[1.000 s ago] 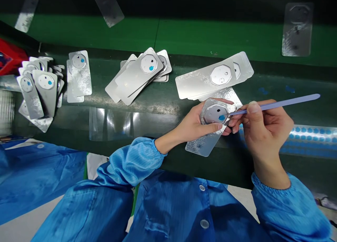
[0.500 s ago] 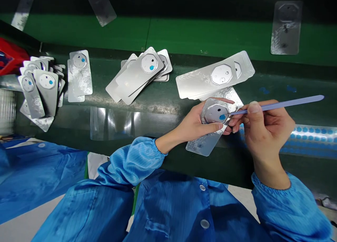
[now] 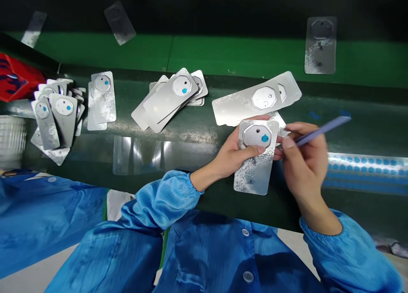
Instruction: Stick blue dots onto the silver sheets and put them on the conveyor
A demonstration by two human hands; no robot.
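Lying well left of the hands, a red packet (image 3: 15, 78) is seen at the edge of the dark green counter (image 3: 204, 199), and a heap of silver plates (image 3: 54, 114) is piled just beside it, with blue dots visible on some octagonal inserts. Further right, a small stack of plates (image 3: 102, 100) and a fanned stack (image 3: 168, 100) are laid out, and a clear film sheet (image 3: 137, 155) is lying nearer the person. The left hand (image 3: 232, 155), reaching from a blue sleeve (image 3: 162, 199), is closed around a silver plate (image 3: 255, 167), held upright, its thumb pressed across the octagonal insert (image 3: 256, 136) below a blue dot (image 3: 264, 138). A further stack (image 3: 251, 98) is placed just beyond that hand. The right hand (image 3: 306, 165) is closed on a slender lilac tool (image 3: 321, 131), which is blurred and tilted, its tip hidden. A strip of blue dots (image 3: 363, 167) is lying to the right of it.
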